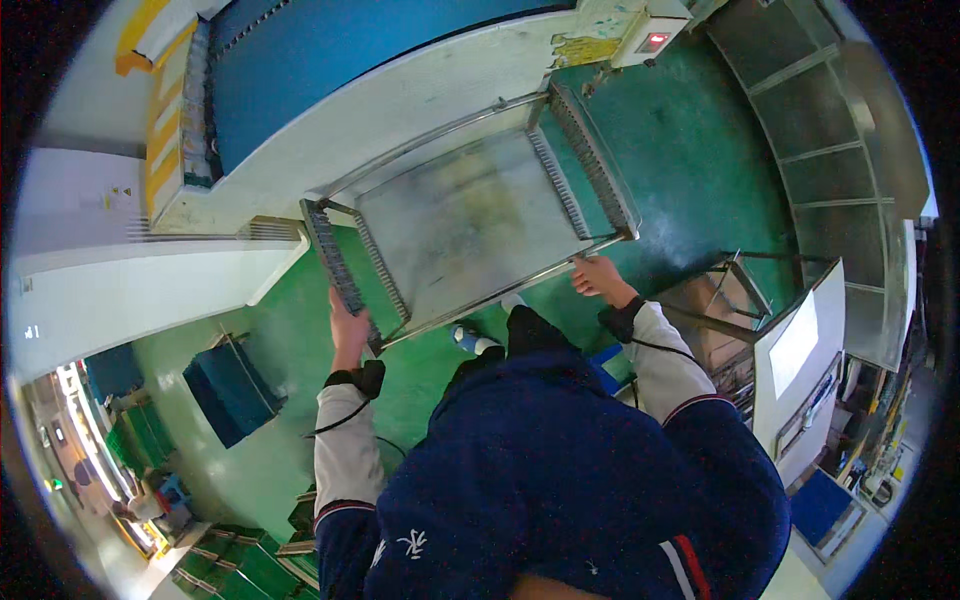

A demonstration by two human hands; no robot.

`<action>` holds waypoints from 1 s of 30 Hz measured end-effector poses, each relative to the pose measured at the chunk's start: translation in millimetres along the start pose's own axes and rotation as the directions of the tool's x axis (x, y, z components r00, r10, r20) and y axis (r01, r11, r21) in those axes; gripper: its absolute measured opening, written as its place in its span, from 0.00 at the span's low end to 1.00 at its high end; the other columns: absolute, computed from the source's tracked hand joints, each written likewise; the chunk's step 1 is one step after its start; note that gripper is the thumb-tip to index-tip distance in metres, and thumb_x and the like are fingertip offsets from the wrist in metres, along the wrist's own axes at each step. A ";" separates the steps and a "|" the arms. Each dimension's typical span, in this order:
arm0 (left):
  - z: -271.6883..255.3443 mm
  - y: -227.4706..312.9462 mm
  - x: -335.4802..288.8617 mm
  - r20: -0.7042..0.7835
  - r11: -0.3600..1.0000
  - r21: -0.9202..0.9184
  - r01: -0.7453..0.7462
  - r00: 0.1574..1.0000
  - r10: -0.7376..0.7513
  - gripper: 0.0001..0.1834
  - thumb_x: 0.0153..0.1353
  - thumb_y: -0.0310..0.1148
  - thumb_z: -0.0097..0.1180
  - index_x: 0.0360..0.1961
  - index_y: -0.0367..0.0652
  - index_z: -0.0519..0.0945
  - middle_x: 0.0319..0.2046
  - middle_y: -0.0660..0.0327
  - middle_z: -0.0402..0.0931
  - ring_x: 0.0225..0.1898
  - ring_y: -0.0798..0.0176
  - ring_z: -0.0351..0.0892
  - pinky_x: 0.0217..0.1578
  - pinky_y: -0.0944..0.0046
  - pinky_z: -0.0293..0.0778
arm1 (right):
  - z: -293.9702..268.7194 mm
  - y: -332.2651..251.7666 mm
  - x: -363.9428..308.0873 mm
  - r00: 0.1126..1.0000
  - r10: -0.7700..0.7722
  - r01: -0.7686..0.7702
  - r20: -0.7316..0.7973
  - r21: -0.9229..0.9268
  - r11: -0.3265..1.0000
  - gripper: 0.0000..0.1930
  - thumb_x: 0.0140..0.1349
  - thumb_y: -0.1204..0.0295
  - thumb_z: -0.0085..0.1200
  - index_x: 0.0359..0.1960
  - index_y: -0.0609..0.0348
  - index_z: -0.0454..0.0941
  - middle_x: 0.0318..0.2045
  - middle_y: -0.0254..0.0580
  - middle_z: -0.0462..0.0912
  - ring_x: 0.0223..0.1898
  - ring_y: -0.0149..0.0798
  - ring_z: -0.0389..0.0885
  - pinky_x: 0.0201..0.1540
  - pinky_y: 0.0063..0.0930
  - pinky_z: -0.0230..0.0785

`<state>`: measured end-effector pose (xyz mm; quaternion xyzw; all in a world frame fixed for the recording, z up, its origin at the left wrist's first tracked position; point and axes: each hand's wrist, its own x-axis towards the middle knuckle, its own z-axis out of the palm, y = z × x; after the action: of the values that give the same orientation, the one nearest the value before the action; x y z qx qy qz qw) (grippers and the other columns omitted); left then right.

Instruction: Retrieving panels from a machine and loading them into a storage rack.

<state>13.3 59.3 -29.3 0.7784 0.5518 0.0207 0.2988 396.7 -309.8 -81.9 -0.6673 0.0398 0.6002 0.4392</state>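
Note:
A metal rack trolley (450, 235) stands in front of me, with a flat, stained grey shelf low inside its frame. Slotted, toothed bars (600, 165) run along its left and right sides. My left hand (348, 330) is closed round the near end of the left toothed bar. At the right part of the near rail, my right hand (598, 277) is closed on the frame, its fingertips partly hidden. Both wrists have dark bands, and a dark cord trails from them.
Along the rack's far side runs a machine with a blue belt (350, 60) and a control box (655, 42). White panels (150, 300) stand left. Dark blue sheets (232, 390) rest on the green floor. A metal-framed cart (725, 310) stands close on my right, before a paneled cabinet (825, 150).

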 end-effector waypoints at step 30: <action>27.4 -59.4 -90.6 0.040 0.988 -0.003 0.151 0.988 -0.151 0.51 0.47 0.31 0.59 0.70 0.50 0.42 0.38 0.42 0.79 0.38 0.39 0.79 0.38 0.47 0.73 | -19.7 -34.3 -11.9 1.000 0.012 -0.030 -0.028 -0.810 0.586 0.16 0.56 0.62 0.48 0.18 0.61 0.76 0.14 0.44 0.77 0.15 0.39 0.77 0.15 0.33 0.66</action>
<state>-62.5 -19.0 -53.8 0.7336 0.6030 -0.0157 0.3129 428.4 -306.9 -55.6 -0.7993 -0.2254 0.5513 0.0800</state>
